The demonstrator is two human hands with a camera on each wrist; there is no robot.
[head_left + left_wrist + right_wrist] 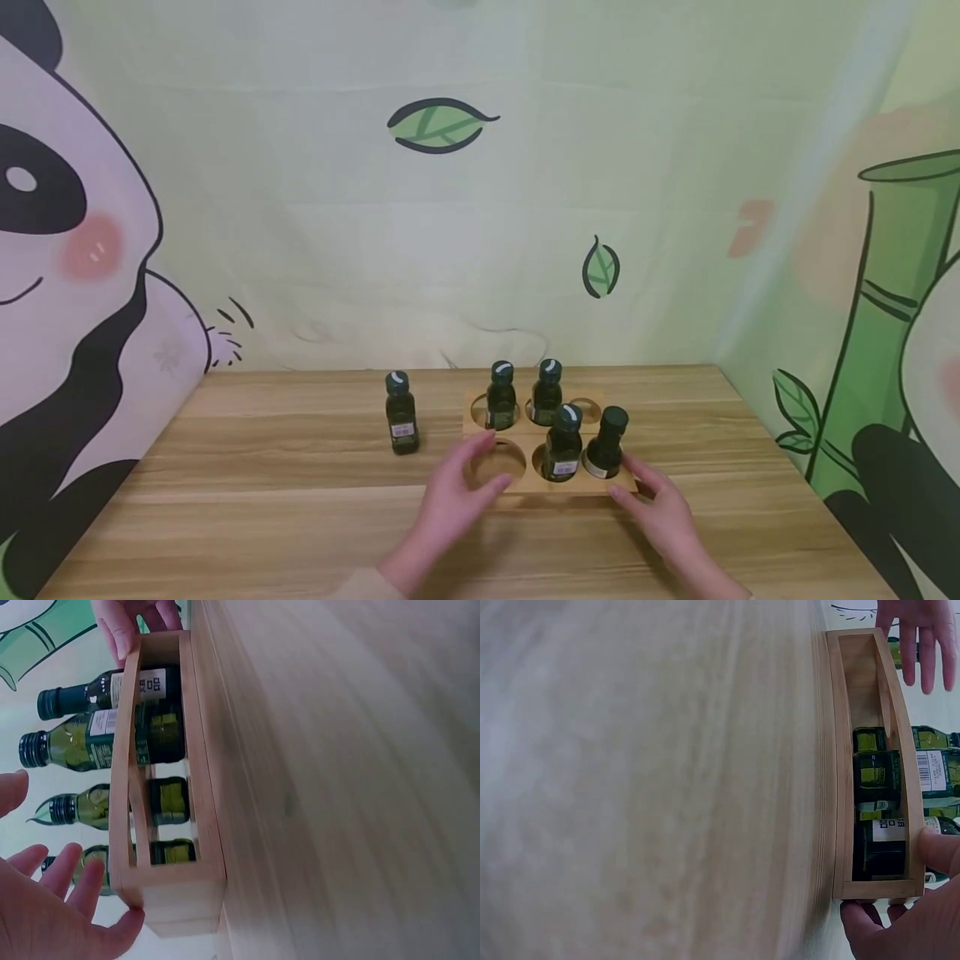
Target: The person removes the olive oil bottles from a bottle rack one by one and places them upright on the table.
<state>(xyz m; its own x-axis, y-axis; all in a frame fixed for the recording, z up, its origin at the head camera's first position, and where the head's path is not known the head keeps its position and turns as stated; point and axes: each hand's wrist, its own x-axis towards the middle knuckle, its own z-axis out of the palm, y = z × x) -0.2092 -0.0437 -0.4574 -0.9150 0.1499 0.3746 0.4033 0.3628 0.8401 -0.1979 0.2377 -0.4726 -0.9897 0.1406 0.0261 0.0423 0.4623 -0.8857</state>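
Note:
A wooden bottle rack [525,483] with round holes stands on the table, holding dark green bottles. Two are in the back row, one at left [501,398] and one in the middle [547,393]. In the front row, a bottle [564,446] fills the middle hole and a slimmer one [611,437] the right. My right hand [660,508] grips the rack's right end, thumb on the top edge in the right wrist view. At the left end, my left hand [453,496] has its fingers spread around the vacant front hole, and a fingertip touches the rack's corner in the left wrist view.
Another dark green bottle [402,421] stands upright on the wood-grain table [285,500], left of the rack. Behind the table hangs a light green backdrop [337,233] with printed leaves, pandas and bamboo.

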